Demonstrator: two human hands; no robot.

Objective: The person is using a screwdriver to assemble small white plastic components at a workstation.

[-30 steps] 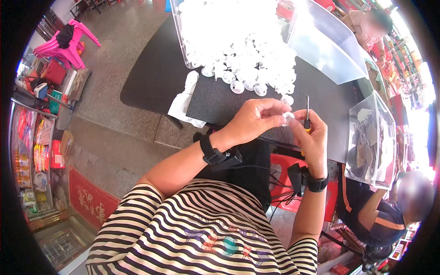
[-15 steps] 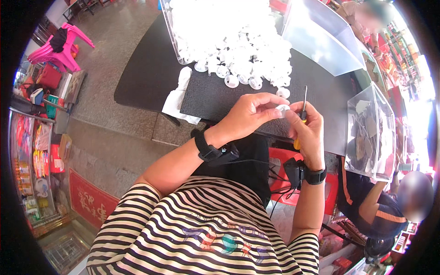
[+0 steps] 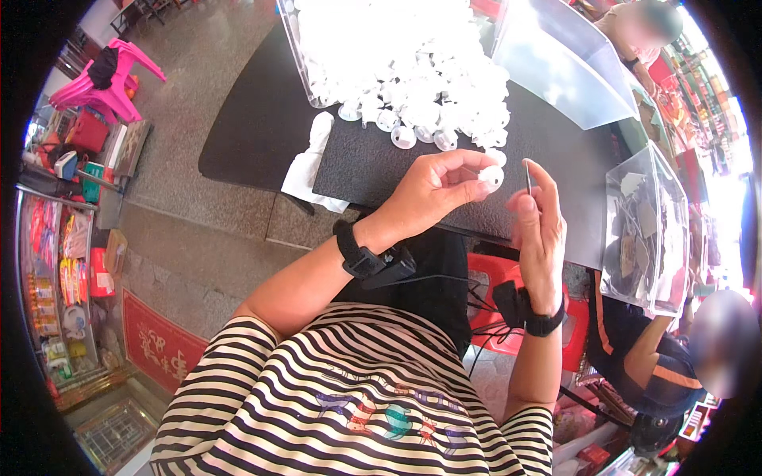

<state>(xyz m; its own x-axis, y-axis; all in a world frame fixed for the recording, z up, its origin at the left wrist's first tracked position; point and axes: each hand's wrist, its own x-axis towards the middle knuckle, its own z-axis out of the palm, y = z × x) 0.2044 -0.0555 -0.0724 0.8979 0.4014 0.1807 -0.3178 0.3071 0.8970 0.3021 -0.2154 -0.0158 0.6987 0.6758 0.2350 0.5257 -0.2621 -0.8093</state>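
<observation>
My left hand (image 3: 435, 190) is closed, pinching a small round white plastic part (image 3: 493, 176) with a dark hole between thumb and fingertips. To its right, my right hand (image 3: 544, 242) is turned on edge, with a screwdriver (image 3: 528, 179) in its grip. Only the thin metal shaft shows, pointing away from me; the fingers and palm hide the handle. Just beyond my left fingertips lies another white part (image 3: 497, 156). A large heap of similar white parts (image 3: 429, 111) spreads over the black table (image 3: 262, 119), its far side washed out by glare.
A clear bin (image 3: 563, 67) lies at the back right. Nearer on the right stands a clear box (image 3: 647, 230) with flat pieces inside. White tissue (image 3: 311, 170) lies at the table's left edge. Two other people sit or work at the right. A pink stool (image 3: 107, 83) stands far left.
My right hand has let go of the white part and moved slightly right and down, turning so that the screwdriver's yellow handle is hidden. My left hand keeps the part, now showing its hole.
</observation>
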